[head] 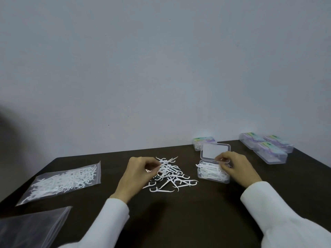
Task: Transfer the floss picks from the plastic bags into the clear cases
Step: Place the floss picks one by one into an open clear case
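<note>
A loose pile of white floss picks [172,178] lies on the dark table [179,215]. My left hand [138,171] pinches a few picks above the pile's left side, their ends pointing up and right. Right of the pile stands an open clear case [213,173] with its lid upright, holding several picks. My right hand [236,168] sits at the case's right end, fingertips pinching picks inside it. A sealed plastic bag full of picks [62,181] lies at the far left.
An empty-looking plastic bag [34,228] lies at the near left corner. One closed case with a coloured label [201,141] stands behind the open case, and three more closed cases [266,147] sit at the back right. A plain wall rises behind the table.
</note>
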### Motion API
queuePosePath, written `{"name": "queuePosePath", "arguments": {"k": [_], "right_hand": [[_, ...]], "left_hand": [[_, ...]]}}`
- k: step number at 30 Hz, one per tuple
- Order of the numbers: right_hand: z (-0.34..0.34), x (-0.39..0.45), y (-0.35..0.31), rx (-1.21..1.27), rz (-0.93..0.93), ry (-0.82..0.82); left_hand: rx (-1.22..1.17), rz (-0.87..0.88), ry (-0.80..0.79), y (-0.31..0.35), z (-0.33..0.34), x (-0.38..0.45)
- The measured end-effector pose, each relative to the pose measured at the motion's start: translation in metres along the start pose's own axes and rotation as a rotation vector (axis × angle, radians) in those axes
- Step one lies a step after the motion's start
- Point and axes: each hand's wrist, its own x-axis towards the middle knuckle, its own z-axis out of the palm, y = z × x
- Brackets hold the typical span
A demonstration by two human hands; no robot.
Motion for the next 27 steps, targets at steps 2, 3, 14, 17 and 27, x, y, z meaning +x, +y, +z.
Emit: {"name": "queuePosePath", "arguments": {"k": [2,3,14,17,27], "right_hand": [[-0.004,-0.001,0.001,-0.014,0.018,0.011],[-0.006,-0.002,0.001,-0.024,0.019,0.016],[-0.008,0.001,0.015,0.025,0.068,-0.054],[-0.01,0.003,0.019,0.115,0.107,0.013],[-0.009,0.004,0.019,0.148,0.145,0.017]], "left_hand": [[-0.11,-0.022,0.022,0.012,0.009,0.009],[-0.163,-0.034,0.034,0.018,0.013,0.014],[-0.627,-0.174,-0.008,0.063,0.096,0.061],[-0.521,-0.138,-0.063,0.063,0.114,0.065],[-0.112,0.014,-0.153,0.055,0.125,0.067]]}}
